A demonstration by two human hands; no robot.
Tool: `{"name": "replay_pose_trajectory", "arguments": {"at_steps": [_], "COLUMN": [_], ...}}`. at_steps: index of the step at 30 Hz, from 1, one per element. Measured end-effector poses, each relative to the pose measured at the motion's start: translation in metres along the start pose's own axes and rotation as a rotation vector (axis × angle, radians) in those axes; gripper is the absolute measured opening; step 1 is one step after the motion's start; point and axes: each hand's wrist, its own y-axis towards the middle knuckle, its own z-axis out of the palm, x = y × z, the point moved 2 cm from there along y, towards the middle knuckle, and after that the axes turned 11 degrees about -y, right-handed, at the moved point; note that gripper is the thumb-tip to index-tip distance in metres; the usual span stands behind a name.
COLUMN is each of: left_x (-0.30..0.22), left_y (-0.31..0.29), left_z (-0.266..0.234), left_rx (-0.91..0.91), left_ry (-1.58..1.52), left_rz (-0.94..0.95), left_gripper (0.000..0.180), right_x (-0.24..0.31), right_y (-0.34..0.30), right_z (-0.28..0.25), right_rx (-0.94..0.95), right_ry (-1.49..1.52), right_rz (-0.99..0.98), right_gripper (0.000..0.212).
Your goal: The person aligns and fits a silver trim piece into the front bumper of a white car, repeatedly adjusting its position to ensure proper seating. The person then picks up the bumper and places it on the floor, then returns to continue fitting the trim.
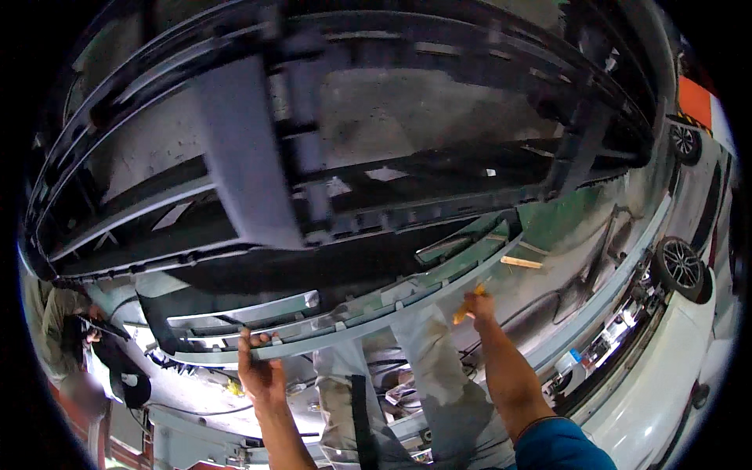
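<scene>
A long, curved grey trim piece with clips along its edge (pixel 376 315) stretches across in front of my legs. My left hand (pixel 263 374) has its fingers hooked over the near edge of this trim piece, toward its left part. Off the trim's right part, my right hand (pixel 482 307) is closed around a small yellow-orange tool (pixel 460 315); its exact kind is hard to make out. Beyond the trim hangs a large black car bumper (pixel 251 149) with a broad grey panel and open gaps, touched by neither hand.
A white car (pixel 658 384) and its wheel (pixel 680 265) are at the right. A yellow wooden-looking strip (pixel 521 262) lies on the floor beside a dark cable (pixel 540 309). At the far left another person (pixel 59 329) holds a dark object. Tools and parts sit behind my legs.
</scene>
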Motion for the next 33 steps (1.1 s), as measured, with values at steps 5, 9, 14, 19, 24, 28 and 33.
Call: {"name": "replay_pose_trajectory", "arguments": {"at_steps": [5, 9, 14, 19, 24, 28, 33], "left_x": [-0.006, -0.006, -0.008, -0.013, -0.026, -0.047, -0.073], "left_y": [0.001, 0.002, 0.0, -0.001, -0.028, -0.061, -0.108], "left_z": [0.004, 0.003, 0.012, 0.026, 0.052, 0.073, 0.104], "left_rx": [0.027, 0.041, 0.02, 0.037, 0.018, 0.084, 0.189], "left_ry": [0.071, 0.106, 0.093, 0.065, 0.072, 0.063, 0.063], "left_rz": [-0.016, -0.006, -0.011, -0.03, 0.022, 0.022, 0.039], "left_gripper": [0.021, 0.021, 0.02, 0.017, 0.019, 0.03, 0.045], "right_x": [-0.007, 0.04, 0.106, 0.127, 0.168, 0.183, 0.178], "right_y": [0.014, -0.027, -0.075, -0.089, -0.134, -0.196, -0.255], "right_z": [0.023, 0.03, 0.034, 0.046, 0.028, -0.001, -0.032], "right_rx": [-0.123, 0.326, 0.647, 0.547, 0.51, 0.548, 0.456], "right_ry": [-0.181, 0.629, 1.029, 1.185, 1.146, 1.127, 1.105], "right_rz": [-0.007, -0.061, -0.137, -0.052, -0.083, -0.225, -0.292], "right_gripper": [0.042, 0.049, 0.035, 0.024, 0.025, 0.04, 0.044]}}
